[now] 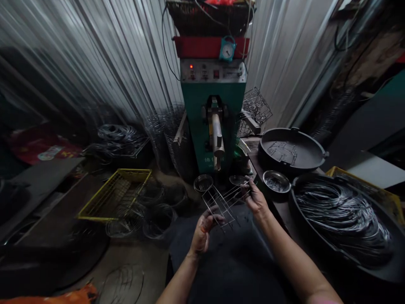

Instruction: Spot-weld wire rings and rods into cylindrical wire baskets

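My left hand (205,228) is closed on the near left side of a wire frame (224,207), a small grid of thin crossed metal rods. Around the far right end of the same frame my right hand (252,196) pinches with thumb and fingers. The frame is tilted above my dark-covered lap. Just beyond it stands a green machine (199,122) whose metal electrode arm (217,135) points toward me. Near the frame's far edge sits a small round dish (203,183).
To the right, a large black pan holds a wire coil bundle (341,211). Behind it are a bowl of small metal pieces (276,181) and a round black pan (292,147). At left lie a yellow crate (115,194) and several wire baskets (160,219) on the floor.
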### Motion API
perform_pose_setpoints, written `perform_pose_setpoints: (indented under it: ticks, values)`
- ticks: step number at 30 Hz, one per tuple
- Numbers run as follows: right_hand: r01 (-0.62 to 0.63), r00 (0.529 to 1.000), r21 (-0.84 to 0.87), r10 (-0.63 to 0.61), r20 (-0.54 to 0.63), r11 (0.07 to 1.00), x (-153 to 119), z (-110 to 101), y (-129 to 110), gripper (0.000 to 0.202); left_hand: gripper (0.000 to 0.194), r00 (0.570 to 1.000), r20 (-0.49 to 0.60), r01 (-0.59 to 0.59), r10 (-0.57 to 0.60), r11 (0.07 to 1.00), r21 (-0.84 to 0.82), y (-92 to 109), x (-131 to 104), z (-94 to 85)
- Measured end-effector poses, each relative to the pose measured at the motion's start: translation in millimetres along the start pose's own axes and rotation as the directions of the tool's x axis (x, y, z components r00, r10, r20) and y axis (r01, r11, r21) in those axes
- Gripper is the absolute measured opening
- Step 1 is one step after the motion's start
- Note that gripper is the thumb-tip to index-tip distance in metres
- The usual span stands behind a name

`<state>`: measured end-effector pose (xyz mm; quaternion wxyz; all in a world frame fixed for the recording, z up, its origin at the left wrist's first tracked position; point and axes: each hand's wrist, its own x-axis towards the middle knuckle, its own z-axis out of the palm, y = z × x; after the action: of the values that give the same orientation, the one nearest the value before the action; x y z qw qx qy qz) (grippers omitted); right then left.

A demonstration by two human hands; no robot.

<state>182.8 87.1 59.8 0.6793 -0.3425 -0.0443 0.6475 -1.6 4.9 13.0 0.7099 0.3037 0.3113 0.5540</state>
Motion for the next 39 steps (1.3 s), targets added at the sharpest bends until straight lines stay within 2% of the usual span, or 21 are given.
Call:
perform_pose_setpoints:
  ticks: [3,6,9,12,18,22,27,32,39]
  values:
    - [-0.022,0.999,-0.085,0.026,0.044,0.996,1.4,-5.3,3.9,0.013,0.061,1.0,-0.02,0.01,-0.007,0.992,0.128,-5.9,2.2,7.0]
    - [-0.09,0.987,-0.24,0.12,0.111,0.966,-3.8,-10.6,12.1,0.018,0.067,0.999,-0.046,0.011,-0.004,0.989,0.147,-11.9,3.5,10.8]
    - [-0.158,0.954,-0.438,0.252,0.164,0.885,-12.6,-13.5,23.7,0.022,0.069,0.998,-0.065,-0.007,0.016,0.991,0.131,-14.7,3.9,9.9]
    - [-0.165,0.925,-0.555,0.323,0.199,0.815,-15.7,-12.9,31.5,0.023,0.071,0.996,-0.081,-0.036,0.047,0.991,0.131,-14.7,4.5,6.9]
    - [-0.158,0.961,-0.493,0.248,0.121,0.856,-5.1,-10.0,23.7,0.025,0.069,0.984,-0.119,-0.104,0.13,0.975,0.199,-10.8,7.7,6.5]
    - [-0.141,0.955,-0.454,0.241,0.171,0.88,-4.3,-9.2,23.6,0.026,0.068,0.984,-0.115,-0.111,0.134,0.977,0.184,-7.7,13.1,13.6]
    - [-0.068,0.968,-0.452,0.169,0.186,0.889,0.8,-1.2,27.4,0.027,0.063,0.99,-0.11,-0.073,0.09,0.987,0.145,-6.4,24.4,19.4]
    - [-0.034,0.976,-0.472,0.13,0.172,0.881,15.3,11.4,23.8,0.028,0.055,0.987,-0.121,-0.091,0.11,0.984,0.155,-4.9,42.6,20.4]
    - [-0.021,0.979,-0.446,0.108,0.171,0.895,51.7,20.5,22.6,0.028,0.039,0.981,-0.145,-0.098,0.127,0.977,0.19,-3.0,79.0,18.7]
